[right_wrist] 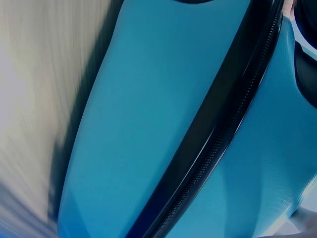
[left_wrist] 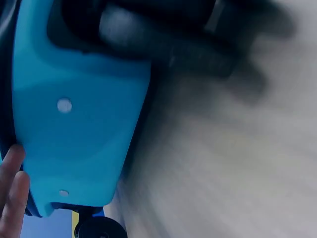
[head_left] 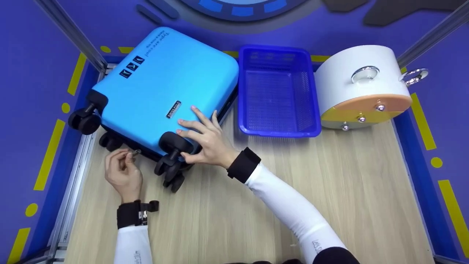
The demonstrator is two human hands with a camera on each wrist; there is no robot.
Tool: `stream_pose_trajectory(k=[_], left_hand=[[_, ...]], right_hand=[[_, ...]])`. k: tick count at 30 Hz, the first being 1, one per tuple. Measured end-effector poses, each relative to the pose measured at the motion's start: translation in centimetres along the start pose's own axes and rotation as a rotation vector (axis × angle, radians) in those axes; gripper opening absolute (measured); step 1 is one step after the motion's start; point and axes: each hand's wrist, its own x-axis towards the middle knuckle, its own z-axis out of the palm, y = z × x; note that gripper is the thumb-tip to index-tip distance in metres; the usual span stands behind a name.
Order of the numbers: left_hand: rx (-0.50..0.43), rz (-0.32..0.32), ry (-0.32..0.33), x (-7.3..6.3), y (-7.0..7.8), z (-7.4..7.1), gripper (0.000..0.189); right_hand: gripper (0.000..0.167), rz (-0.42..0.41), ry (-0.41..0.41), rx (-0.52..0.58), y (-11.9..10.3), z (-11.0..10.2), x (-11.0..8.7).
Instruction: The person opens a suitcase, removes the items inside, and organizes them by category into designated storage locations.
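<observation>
Along the wheeled edge of the blue suitcase (head_left: 165, 82), which lies flat on the surface (head_left: 227, 216), the left hand (head_left: 124, 176) pinches a small metal pull (head_left: 136, 151) between thumb and fingers. Over the suitcase's nearest corner, beside a black wheel (head_left: 172, 171), the right hand (head_left: 209, 143) rests with fingers spread. Right of the suitcase stands a blue basket (head_left: 282, 132); farther right of it, a white drum-shaped box (head_left: 353, 79).

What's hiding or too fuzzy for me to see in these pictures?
Metal bit at the left hand, head view: too small, partly covered by that hand.
Suitcase underside, head view: hidden beneath its top.
Black wheel, left wrist view: blurred and cut off by the top edge.
</observation>
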Motion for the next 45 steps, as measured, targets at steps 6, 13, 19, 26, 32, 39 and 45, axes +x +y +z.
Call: stream_pose_trajectory(k=[6,13,19,26,32,39,45], left_hand=[[0.025,-0.042,0.024,0.9,-1.6,-0.6,0.005],[-0.006,-0.069,0.052,1.0,-4.2,-0.5,0.006],[-0.001,-0.063,0.042,1.0,-2.5,-0.1,0.007],[0.096,0.071,-0.155,0.7,-1.2,-0.9,0.005],[0.209,0.172,-0.222,1.0,-3.3,-1.6,0.006],[0.272,0.198,-0.278,1.0,-3.0,-1.0,0.009],[0.229,0.273,-0.288,-0.1,-2.2,0.5,0.004]], right_hand=[[0.052,-0.003,-0.001,-0.005,-0.2,0.1,0.0],[0.05,-0.014,0.029,0.002,-0.1,0.1,0.1],[0.049,-0.007,0.021,-0.006,0.0,-0.1,0.1],[0.051,0.024,0.018,0.026,0.4,-0.1,-0.2],[0.056,0.019,0.012,0.048,0.9,-0.2,-0.1],[0.05,-0.008,-0.015,0.112,2.9,-1.3,0.3],[0.054,-0.013,-0.11,0.216,5.7,-3.5,0.4]])
